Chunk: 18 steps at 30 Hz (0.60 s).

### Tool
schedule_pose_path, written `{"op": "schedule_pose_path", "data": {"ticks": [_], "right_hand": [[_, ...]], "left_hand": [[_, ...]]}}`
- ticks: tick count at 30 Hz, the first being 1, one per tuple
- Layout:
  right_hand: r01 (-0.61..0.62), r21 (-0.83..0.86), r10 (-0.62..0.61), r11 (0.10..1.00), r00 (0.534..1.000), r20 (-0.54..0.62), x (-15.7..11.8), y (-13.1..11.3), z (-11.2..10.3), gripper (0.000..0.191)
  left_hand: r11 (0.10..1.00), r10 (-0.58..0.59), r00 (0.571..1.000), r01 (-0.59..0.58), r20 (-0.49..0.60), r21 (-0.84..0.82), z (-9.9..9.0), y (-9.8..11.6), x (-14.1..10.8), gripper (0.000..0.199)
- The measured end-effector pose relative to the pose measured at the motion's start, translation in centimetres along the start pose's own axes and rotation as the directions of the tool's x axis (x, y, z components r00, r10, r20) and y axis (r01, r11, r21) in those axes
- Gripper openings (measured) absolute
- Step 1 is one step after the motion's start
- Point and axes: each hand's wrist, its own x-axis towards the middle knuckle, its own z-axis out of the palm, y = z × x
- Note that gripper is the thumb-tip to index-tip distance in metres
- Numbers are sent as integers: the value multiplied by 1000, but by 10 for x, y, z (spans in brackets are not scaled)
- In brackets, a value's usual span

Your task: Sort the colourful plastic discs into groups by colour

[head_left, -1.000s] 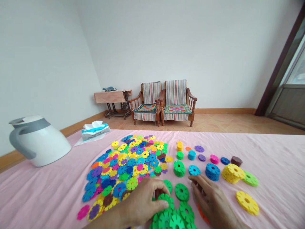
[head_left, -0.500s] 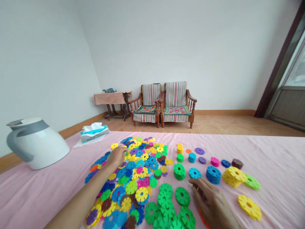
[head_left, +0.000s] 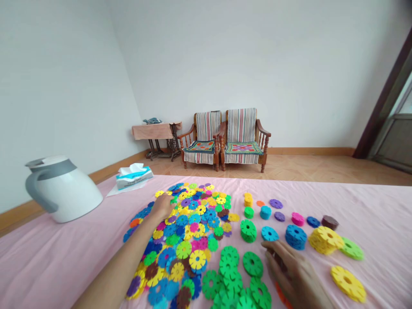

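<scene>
My left hand (head_left: pixel 163 207) reaches into the far left part of a wide heap of flower-shaped plastic discs (head_left: pixel 183 249) in many colours. Its fingers are bent together at a green disc (head_left: pixel 174 200); the fingertips are partly hidden. My right hand (head_left: pixel 291 270) rests low over the cloth with its fingers curled; what lies inside them, if anything, is hidden. Orange discs (head_left: pixel 282 296) show partly beneath it. Just beyond its fingertips lies a light blue disc (head_left: pixel 269 234), and to its left are loose green discs (head_left: pixel 252 264).
Sorted stacks stand on the right: blue (head_left: pixel 295 237), yellow (head_left: pixel 325 240) and green (head_left: pixel 248 231). Yellow discs (head_left: pixel 348 284) lie nearer. A white jug (head_left: pixel 75 193) and a tissue box (head_left: pixel 134 177) stand at left on the pink cloth (head_left: pixel 386 223). Two armchairs (head_left: pixel 243 128) are beyond.
The whole view has shifted slightly, so things appear farther right. A green disc now shows at my left fingertips. My right hand keeps its place among the discs.
</scene>
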Motion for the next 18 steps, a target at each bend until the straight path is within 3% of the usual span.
{"op": "schedule_pose_path", "data": {"ticks": [9, 18], "right_hand": [[47, -30, -48, 998, 998, -47, -4, 9, 5, 20], [57, -8, -58, 998, 995, -84, -6, 14, 5, 20]], "left_hand": [[986, -101, 994, 105, 40, -126, -2, -3, -26, 30], [947, -221, 969, 241, 116, -211, -2, 7, -13, 32]]}}
